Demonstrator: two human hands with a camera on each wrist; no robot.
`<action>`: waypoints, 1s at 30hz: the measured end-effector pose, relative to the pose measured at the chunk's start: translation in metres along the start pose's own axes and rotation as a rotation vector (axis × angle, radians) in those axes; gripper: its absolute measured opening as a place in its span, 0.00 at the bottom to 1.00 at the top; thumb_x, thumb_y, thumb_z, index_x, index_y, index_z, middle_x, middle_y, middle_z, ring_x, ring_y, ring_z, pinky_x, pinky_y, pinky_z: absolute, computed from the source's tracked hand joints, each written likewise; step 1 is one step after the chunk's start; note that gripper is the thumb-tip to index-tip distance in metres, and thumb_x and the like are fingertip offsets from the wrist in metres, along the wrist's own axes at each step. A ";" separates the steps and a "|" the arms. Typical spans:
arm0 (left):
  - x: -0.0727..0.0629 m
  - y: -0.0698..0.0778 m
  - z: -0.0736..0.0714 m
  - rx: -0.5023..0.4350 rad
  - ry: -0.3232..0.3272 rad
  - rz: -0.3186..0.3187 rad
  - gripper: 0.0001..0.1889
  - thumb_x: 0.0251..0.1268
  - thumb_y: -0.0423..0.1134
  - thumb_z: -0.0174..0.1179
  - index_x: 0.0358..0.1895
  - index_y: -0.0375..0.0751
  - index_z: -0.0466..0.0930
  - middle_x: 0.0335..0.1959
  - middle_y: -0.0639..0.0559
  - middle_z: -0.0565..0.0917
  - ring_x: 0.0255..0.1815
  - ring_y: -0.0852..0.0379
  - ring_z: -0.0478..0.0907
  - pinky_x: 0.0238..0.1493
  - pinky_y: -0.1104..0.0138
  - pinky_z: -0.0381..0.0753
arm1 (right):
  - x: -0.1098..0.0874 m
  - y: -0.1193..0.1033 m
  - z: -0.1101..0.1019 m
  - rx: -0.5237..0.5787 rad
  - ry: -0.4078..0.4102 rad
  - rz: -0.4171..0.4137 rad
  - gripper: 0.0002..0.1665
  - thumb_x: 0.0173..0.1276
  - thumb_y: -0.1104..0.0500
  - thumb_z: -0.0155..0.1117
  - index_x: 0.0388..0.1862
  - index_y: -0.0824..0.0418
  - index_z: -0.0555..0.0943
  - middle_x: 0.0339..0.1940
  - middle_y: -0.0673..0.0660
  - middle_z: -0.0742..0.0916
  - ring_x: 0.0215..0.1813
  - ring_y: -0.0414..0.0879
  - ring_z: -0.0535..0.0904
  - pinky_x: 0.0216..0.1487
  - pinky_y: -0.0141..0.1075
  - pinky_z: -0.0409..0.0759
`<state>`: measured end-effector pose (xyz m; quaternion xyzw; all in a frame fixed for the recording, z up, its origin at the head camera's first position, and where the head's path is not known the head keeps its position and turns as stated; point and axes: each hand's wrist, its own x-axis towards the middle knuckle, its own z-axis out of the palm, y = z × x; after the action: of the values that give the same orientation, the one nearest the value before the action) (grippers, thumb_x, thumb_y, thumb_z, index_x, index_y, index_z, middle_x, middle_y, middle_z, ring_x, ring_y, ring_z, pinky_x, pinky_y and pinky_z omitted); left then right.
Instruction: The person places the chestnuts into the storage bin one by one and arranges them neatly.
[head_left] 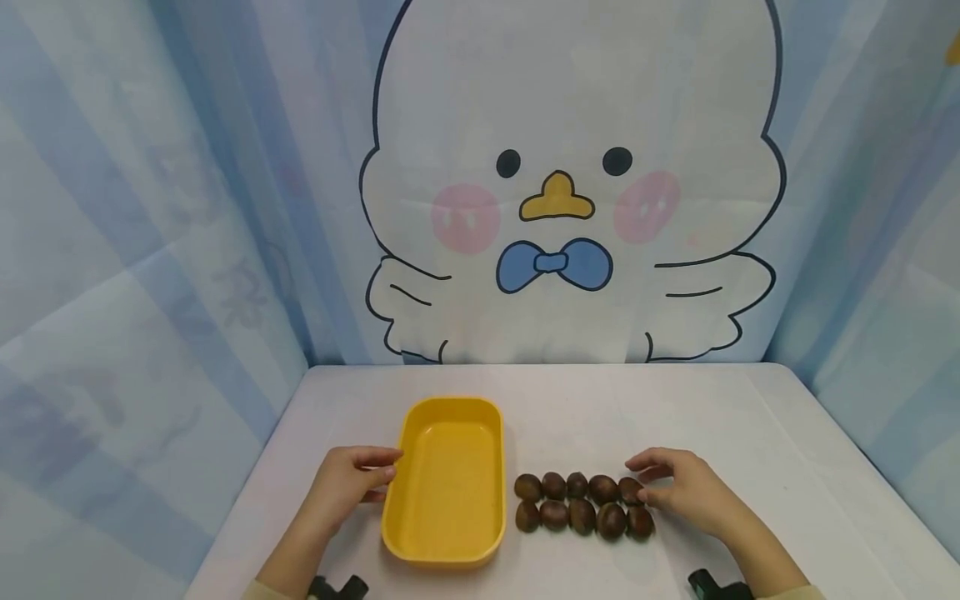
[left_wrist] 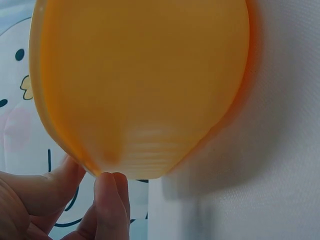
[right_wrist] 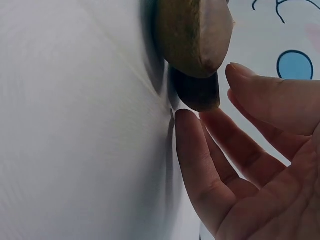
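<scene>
A yellow rectangular tray with rounded corners stands on the table, with nothing lying in it. At its left side is my left hand, fingertips right at the rim; the left wrist view shows the fingertips against the edge of the tray's wall. Right of the tray lie several brown chestnuts in two neat rows. My right hand is at the right end of the far row. Its thumb and fingers stand apart around the end chestnut, and the fingers are fairly straight in the right wrist view.
The white table reaches back to a curtain printed with a large white cartoon bird. Light blue cloth hangs on both sides. Dark wrist mounts show near both forearms.
</scene>
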<state>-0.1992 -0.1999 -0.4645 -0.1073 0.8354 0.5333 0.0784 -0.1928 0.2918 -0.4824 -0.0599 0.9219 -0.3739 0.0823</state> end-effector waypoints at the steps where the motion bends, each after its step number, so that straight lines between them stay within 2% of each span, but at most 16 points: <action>1: 0.000 0.000 0.000 -0.002 -0.001 -0.005 0.13 0.73 0.31 0.69 0.57 0.40 0.91 0.56 0.41 0.91 0.41 0.56 0.87 0.41 0.62 0.93 | 0.000 0.001 0.000 0.001 -0.001 -0.001 0.22 0.62 0.62 0.80 0.55 0.54 0.88 0.53 0.53 0.92 0.59 0.54 0.87 0.63 0.62 0.83; 7: 0.001 0.000 -0.001 -0.005 -0.004 -0.021 0.12 0.71 0.30 0.69 0.55 0.39 0.92 0.54 0.42 0.91 0.38 0.56 0.85 0.40 0.63 0.93 | 0.001 0.000 0.003 -0.003 -0.010 -0.008 0.21 0.60 0.63 0.80 0.53 0.54 0.89 0.48 0.50 0.93 0.58 0.53 0.87 0.63 0.62 0.82; 14: 0.000 0.000 0.000 -0.016 -0.009 -0.050 0.13 0.71 0.29 0.70 0.55 0.40 0.91 0.52 0.44 0.92 0.38 0.55 0.85 0.40 0.63 0.93 | 0.002 -0.003 0.004 0.003 -0.043 -0.025 0.20 0.59 0.65 0.79 0.52 0.55 0.89 0.44 0.48 0.92 0.54 0.48 0.86 0.60 0.53 0.81; 22: -0.002 0.002 0.000 -0.019 -0.014 -0.053 0.15 0.69 0.28 0.71 0.57 0.39 0.91 0.51 0.43 0.91 0.37 0.55 0.85 0.40 0.62 0.93 | 0.004 -0.002 0.004 0.006 -0.058 -0.007 0.22 0.56 0.65 0.80 0.51 0.56 0.89 0.45 0.49 0.91 0.53 0.47 0.85 0.64 0.61 0.81; 30: -0.003 0.002 0.000 -0.027 -0.012 -0.042 0.14 0.69 0.27 0.70 0.56 0.38 0.91 0.49 0.43 0.90 0.36 0.55 0.84 0.39 0.62 0.93 | 0.006 -0.002 0.006 0.006 -0.052 -0.005 0.21 0.56 0.65 0.81 0.50 0.56 0.88 0.42 0.50 0.90 0.50 0.46 0.84 0.60 0.57 0.82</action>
<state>-0.1971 -0.1990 -0.4617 -0.1225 0.8253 0.5434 0.0931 -0.1972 0.2858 -0.4859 -0.0715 0.9182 -0.3752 0.1055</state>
